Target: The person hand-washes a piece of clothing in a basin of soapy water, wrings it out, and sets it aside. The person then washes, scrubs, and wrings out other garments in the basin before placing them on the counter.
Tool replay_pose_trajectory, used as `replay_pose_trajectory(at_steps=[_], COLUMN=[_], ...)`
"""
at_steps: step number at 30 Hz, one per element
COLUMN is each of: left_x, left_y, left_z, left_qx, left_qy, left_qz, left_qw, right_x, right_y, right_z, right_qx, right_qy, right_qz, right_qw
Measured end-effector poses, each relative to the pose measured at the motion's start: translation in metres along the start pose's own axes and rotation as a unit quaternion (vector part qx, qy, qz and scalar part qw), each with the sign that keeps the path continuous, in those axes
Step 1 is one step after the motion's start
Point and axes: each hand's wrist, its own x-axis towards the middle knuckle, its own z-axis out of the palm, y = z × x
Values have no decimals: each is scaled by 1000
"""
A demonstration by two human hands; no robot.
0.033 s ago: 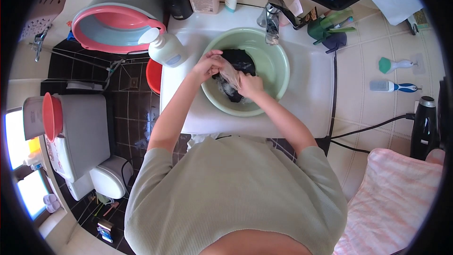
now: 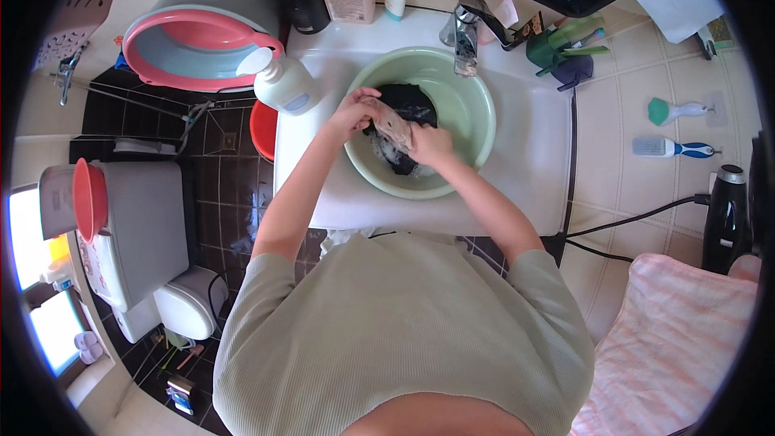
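Over a pale green basin (image 2: 482,145) in the white sink (image 2: 529,161), a thin beige cloth (image 2: 391,123) is stretched between my two hands. My left hand (image 2: 353,112) pinches its upper left end near the basin's left rim. Closed round the other end, lower right, is my right hand (image 2: 429,144). Beneath the cloth, a black garment (image 2: 413,99) lies bunched in the basin. White suds (image 2: 389,148) show on and beside the garment. Whether the beige cloth is a sock or another small piece of clothing, I cannot tell.
A chrome faucet (image 2: 466,36) stands behind the basin. Left of it are a white pump bottle (image 2: 286,90) and a pink-rimmed tub (image 2: 136,55). A cup holder (image 2: 557,56) sits at the back right. A pink striped towel (image 2: 682,331) lies at right, near a black hair dryer (image 2: 724,222).
The beige cloth looks more bunched and less sheer between my hands. My fingers have shifted slightly on it; both hands stay in nearly the same place.
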Motion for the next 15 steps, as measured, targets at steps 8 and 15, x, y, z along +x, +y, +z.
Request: replay_pose_trajectory(at_steps=[8,15], left_x=[-16,2], left_y=[-34,-85], left_z=[21,-1], left_qx=[859,946], left_qy=[195,64], left_qz=[124,132], left_qw=[456,289], right_x=[5,10], right_y=[11,4], right_z=[-20,14], right_qx=[-141,-174], right_qy=[204,108], right_qz=[-131,-178], right_qw=[960,962])
